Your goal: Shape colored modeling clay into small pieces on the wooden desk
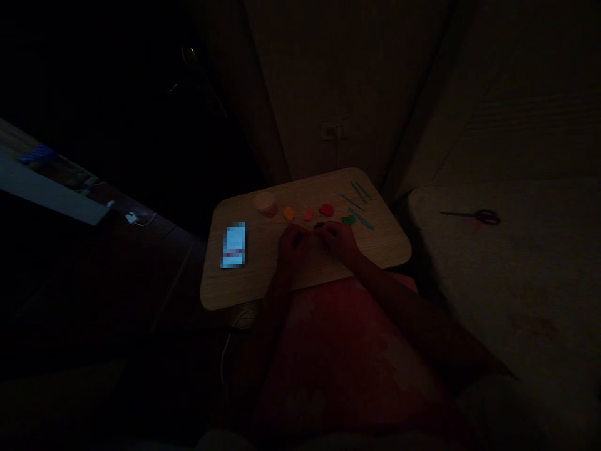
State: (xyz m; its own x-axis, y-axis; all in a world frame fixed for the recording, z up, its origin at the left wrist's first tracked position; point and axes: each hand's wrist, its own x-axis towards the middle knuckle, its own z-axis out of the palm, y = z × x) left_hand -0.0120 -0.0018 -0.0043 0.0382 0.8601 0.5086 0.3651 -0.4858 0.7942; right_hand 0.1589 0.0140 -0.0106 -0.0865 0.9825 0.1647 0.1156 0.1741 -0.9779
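The room is very dark. My left hand [293,241] and my right hand [338,241] rest close together on a small wooden table [244,288], fingers curled. A small dark piece [319,227] sits between the fingertips; I cannot make out what it is or which hand grips it. Just beyond the hands lie small lumps of clay: orange [288,213], pink [308,215], red [326,210] and green [348,220].
A lit phone [234,245] lies on the table's left part, a small pale cup [265,203] behind it. Thin teal sticks [360,202] lie at the far right corner. Scissors [474,216] rest on the bed at right. A red cloth [338,351] covers my lap.
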